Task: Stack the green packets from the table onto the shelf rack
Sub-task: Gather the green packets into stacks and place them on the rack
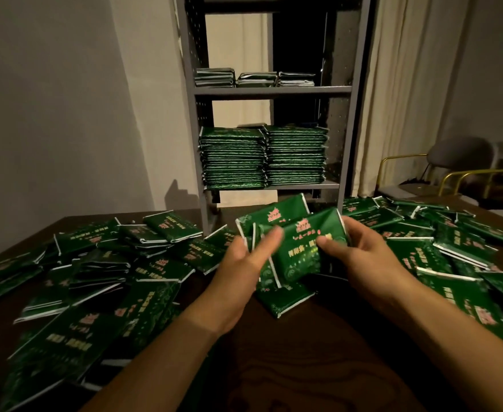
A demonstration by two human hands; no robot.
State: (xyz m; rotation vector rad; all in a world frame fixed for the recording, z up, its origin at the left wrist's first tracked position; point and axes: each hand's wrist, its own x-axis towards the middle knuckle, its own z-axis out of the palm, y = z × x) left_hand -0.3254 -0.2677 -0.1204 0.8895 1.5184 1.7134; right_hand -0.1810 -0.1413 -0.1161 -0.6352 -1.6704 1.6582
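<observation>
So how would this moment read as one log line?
step: gathering | left hand: grips held packets | right hand: grips same | shelf rack: partly stacked | table: many loose

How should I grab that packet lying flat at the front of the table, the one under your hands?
Take the packet by its two long edges, coming down from above. It lies flat on the table, so thumb and fingers can pinch its thin sides.

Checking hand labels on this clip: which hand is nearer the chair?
Right. The right hand holds the packets on the chair's side of the table; the left hand grips them farther from it.
</observation>
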